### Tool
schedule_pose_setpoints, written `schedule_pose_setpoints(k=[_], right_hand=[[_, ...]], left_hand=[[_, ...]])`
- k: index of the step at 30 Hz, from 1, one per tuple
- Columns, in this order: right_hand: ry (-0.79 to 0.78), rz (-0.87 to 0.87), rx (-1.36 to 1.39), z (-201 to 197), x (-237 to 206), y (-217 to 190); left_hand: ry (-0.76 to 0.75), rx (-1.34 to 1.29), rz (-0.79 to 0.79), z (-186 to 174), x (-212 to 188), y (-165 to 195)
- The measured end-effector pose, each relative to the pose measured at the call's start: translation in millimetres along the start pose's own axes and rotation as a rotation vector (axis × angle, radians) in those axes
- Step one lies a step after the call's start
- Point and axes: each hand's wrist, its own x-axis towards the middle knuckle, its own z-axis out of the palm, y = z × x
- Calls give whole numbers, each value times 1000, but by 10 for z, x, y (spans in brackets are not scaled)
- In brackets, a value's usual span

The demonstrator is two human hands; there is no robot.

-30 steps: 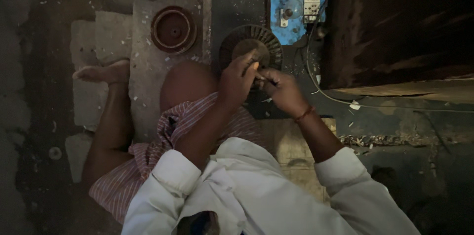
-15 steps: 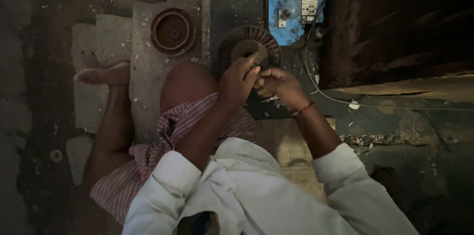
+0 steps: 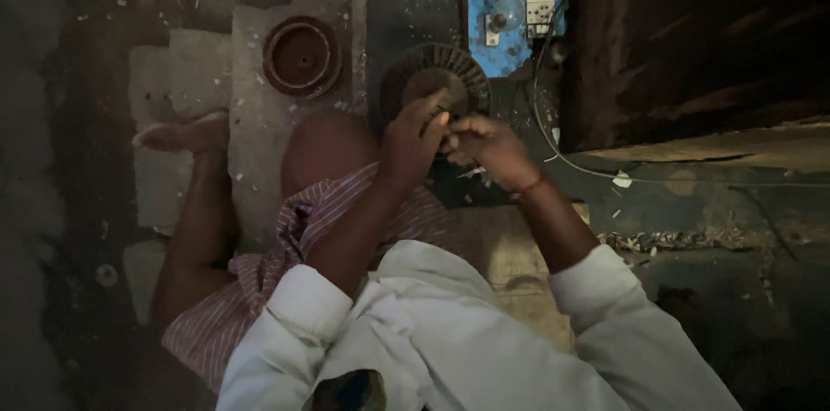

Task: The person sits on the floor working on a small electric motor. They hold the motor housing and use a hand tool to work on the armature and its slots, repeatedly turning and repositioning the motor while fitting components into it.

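Observation:
I sit on the floor and look down at my own knee and arms. A round dark motor core (image 3: 437,82) with a ring of slots and copper windings lies on a dark board in front of my knee. My left hand (image 3: 413,136) rests on its near edge with fingers pinched at the winding. Just to the right, my right hand (image 3: 484,145) is curled close to the left one, gripping something thin that I cannot make out. A red thread band circles my right wrist.
A blue switchboard (image 3: 512,9) with a white socket sits behind the core, a white cable (image 3: 605,173) running off to the right. A round brown cover (image 3: 302,57) lies on the concrete slab to the left. My bare foot (image 3: 186,134) rests further left. Dark wood fills the upper right.
The view has drifted slightly. Both hands stay at the core's near edge, and their fingers have shifted a little at the winding.

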Motion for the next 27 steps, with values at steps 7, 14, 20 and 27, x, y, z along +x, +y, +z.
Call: schedule_pose_setpoints(k=[7,14,20,27], right_hand=[[240,-549,-800,224,-80,-196],[253,-592,-768,243,-280,-186],[415,-474,-1150,288,-110,-172],[352,-646,-904,176,-265,-139]], left_hand=[[37,20,-11,15,71,13],[66,168,8,69,115,-34],[99,177,-54,134,141,5],[82,211,-35,189,173,31]])
